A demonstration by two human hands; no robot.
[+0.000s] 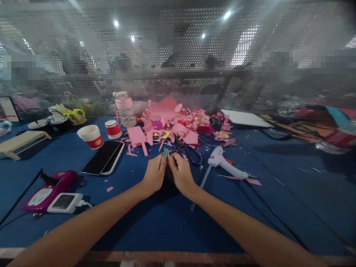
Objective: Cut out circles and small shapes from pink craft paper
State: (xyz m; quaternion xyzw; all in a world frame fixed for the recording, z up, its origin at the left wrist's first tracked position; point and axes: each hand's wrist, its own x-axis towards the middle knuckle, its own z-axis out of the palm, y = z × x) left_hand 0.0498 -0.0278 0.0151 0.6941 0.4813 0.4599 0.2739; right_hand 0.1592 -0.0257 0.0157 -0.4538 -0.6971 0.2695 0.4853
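Note:
My left hand (154,173) and my right hand (182,173) meet above the blue table, both closed, with their fingertips pressed together. A small teal piece (165,152) shows between the fingertips; its kind is too small to make out. My curled fingers hide whatever else is between them. Just beyond the hands lie dark blue-handled scissors (194,154), partly covered by pink paper scraps (189,133). To the right of my right hand a white glue gun (226,165) rests on its side, with a clear glue stick (205,181) sticking out of its back.
Left of the hands are a black phone (102,157), paper cups (90,136), (112,129) and a pink-lidded bottle (124,107). A magenta power strip (51,189) holds a white charger (65,203). A cord runs from the glue gun toward the front edge. Perforated metal mesh (172,48) stands behind.

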